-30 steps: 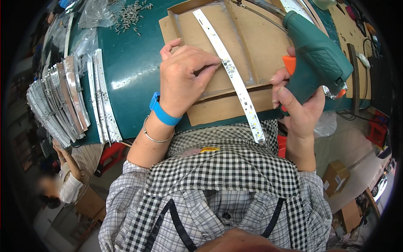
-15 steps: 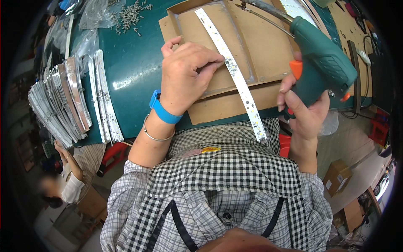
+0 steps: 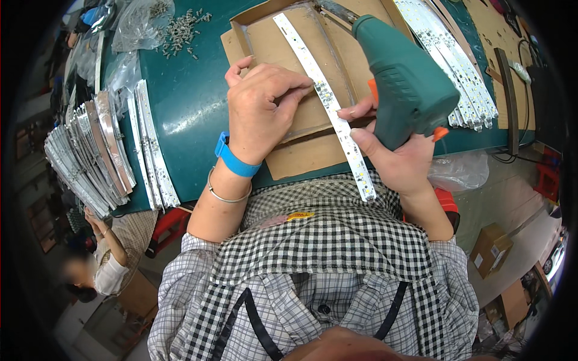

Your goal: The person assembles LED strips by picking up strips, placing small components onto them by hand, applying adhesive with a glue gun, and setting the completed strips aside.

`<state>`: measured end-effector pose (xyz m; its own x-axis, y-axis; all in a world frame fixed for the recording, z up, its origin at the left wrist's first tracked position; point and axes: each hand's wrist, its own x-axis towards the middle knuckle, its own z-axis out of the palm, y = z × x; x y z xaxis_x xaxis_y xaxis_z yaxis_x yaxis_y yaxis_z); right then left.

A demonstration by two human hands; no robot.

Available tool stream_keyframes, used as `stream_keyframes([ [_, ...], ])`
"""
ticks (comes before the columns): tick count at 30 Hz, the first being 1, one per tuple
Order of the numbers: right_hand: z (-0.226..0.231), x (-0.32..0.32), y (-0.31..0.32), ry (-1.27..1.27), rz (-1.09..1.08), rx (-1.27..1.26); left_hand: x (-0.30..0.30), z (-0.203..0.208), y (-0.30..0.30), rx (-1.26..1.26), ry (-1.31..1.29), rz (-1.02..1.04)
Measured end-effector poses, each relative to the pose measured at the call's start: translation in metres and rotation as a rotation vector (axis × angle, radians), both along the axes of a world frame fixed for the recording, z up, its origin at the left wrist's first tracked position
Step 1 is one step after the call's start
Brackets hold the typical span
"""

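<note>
Head view: white LED strip [image 3: 325, 99] on brown cardboard tray [image 3: 301, 153].
Left hand [image 3: 262, 108] fingers pinch the strip; right hand [image 3: 397, 156] grips a teal power screwdriver [image 3: 403, 84]; metal strips [image 3: 90, 156] stacked left.

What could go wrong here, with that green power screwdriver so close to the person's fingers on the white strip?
The left hand pins the white LED strip on the cardboard tray right beside the green power screwdriver held by the right hand; a slip might catch a fingertip. The strip's near end overhangs the table edge unsupported, so it could swing or bend. Loose screws lie scattered and may roll off.
</note>
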<state>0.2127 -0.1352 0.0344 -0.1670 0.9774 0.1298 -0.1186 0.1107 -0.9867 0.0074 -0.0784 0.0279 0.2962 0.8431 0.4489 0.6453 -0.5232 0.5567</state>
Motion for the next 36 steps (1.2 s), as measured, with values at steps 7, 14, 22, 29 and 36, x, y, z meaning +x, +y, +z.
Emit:
stream_keyframes([
  [7, -0.013, 0.000, -0.001, -0.112, -0.037, 0.003, 0.000, -0.002, 0.000, 0.020, 0.020, 0.002],
  [14, -0.011, -0.002, 0.002, -0.173, -0.095, 0.012, -0.001, -0.003, 0.000, 0.021, 0.039, -0.011],
  [22, -0.014, -0.003, 0.003, -0.181, -0.160, 0.024, 0.001, 0.007, 0.001, 0.056, 0.132, -0.036],
  [29, -0.008, 0.000, 0.002, -0.186, -0.032, -0.058, 0.002, 0.007, 0.003, 0.014, 0.115, -0.058],
  [36, -0.006, -0.001, 0.003, -0.133, -0.037, -0.036, 0.000, 0.003, 0.003, -0.031, 0.003, -0.088],
])
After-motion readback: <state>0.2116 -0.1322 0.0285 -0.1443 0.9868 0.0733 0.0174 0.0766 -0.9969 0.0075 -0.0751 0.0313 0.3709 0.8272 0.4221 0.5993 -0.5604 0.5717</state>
